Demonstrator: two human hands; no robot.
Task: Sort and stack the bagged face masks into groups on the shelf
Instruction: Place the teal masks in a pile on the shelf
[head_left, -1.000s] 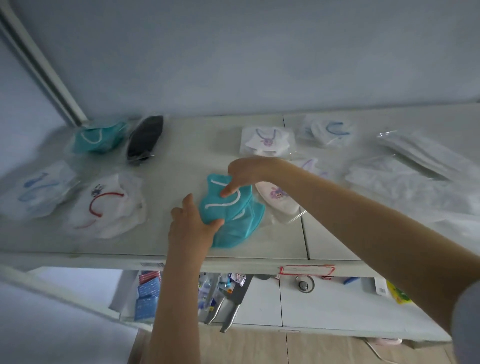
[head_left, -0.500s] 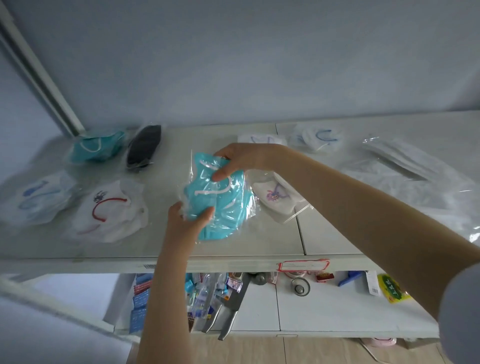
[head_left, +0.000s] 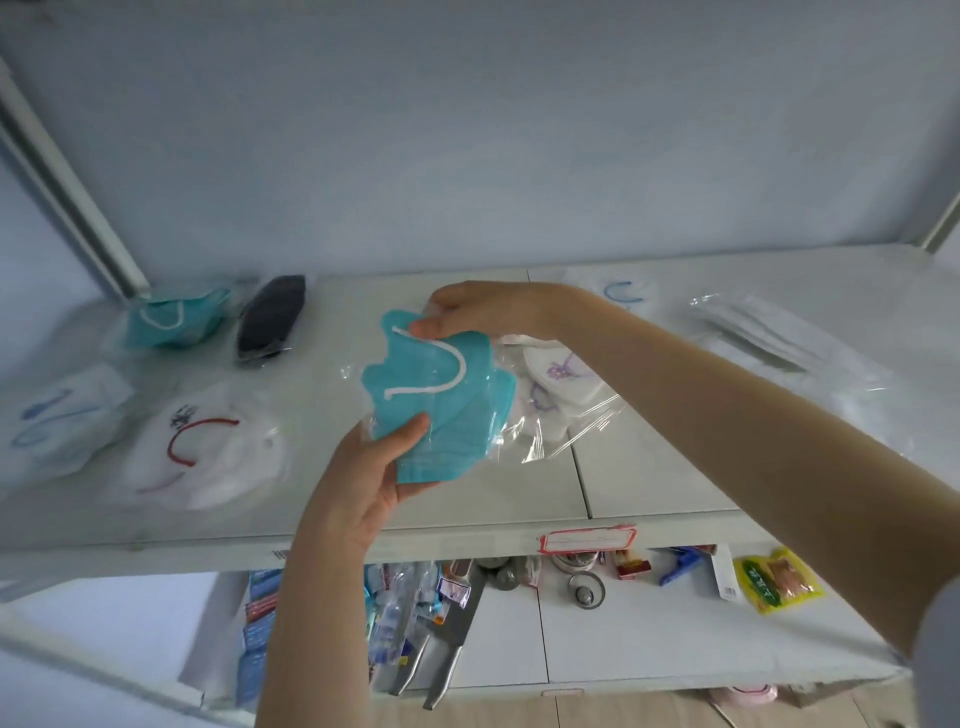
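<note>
A clear bag of teal masks (head_left: 441, 400) is lifted above the white shelf (head_left: 467, 499). My left hand (head_left: 374, 478) grips its lower edge with the thumb on top. My right hand (head_left: 478, 312) pinches its upper edge. Another bag of teal masks (head_left: 176, 319) lies at the back left beside a bagged black mask (head_left: 270, 317). White masks with a red loop (head_left: 202, 452) and white masks with blue loops (head_left: 57, 415) lie at the left. White masks with purple prints (head_left: 561, 379) sit just behind the lifted bag.
A white mask with a blue loop (head_left: 621, 293) lies at the back. Flat bagged white masks (head_left: 763, 338) lie at the right. The lower shelf (head_left: 649, 644) holds knives (head_left: 441, 660), packets and small items. A red-bordered label (head_left: 587, 540) sticks to the shelf's front edge.
Both hands have lifted the teal mask bag off the shelf and raised it. The bag now hangs tilted between them, and the purple-print masks behind it show more.
</note>
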